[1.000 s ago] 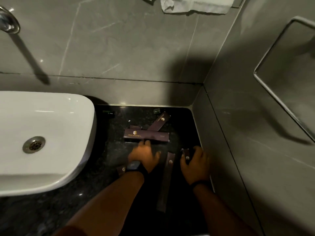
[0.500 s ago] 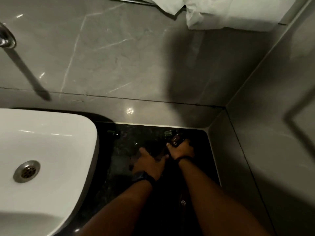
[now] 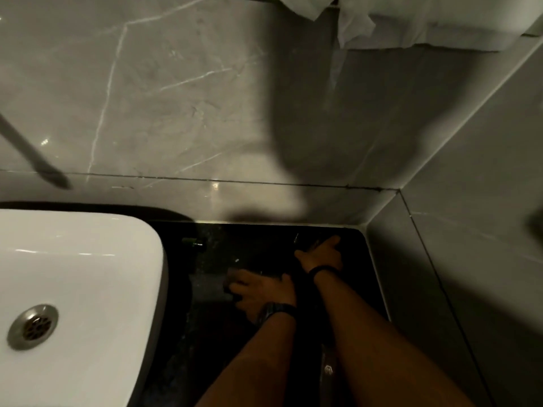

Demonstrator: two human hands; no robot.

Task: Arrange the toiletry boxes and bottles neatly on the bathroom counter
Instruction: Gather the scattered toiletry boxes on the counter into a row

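Dimly, both hands' grip unclear: left hand [image 3: 261, 292] beside sink [image 3: 88, 274], right hand [image 3: 321, 255] near corner wall [image 3: 440, 259].

sink [image 3: 88, 259] white | counter [image 3: 205, 289] black speckled | wall [image 3: 176, 98] grey, white-veined

From my seat the frame was dim. Both hands worked the black counter [image 3: 205, 289] at lower centre — the left hand [image 3: 261, 292], a watch [image 3: 274, 311] on its wrist, lay spread over a dark box [image 3: 232, 284], while the right hand [image 3: 321, 254] reached toward the back corner, its grip too shadowed to judge. The white sink [image 3: 88, 274] filled the lower left; a small bottle [image 3: 194, 243] lay near the back wall. A long box [image 3: 326, 374] showed between the forearms — white towels [image 3: 411, 22] hung upper right.
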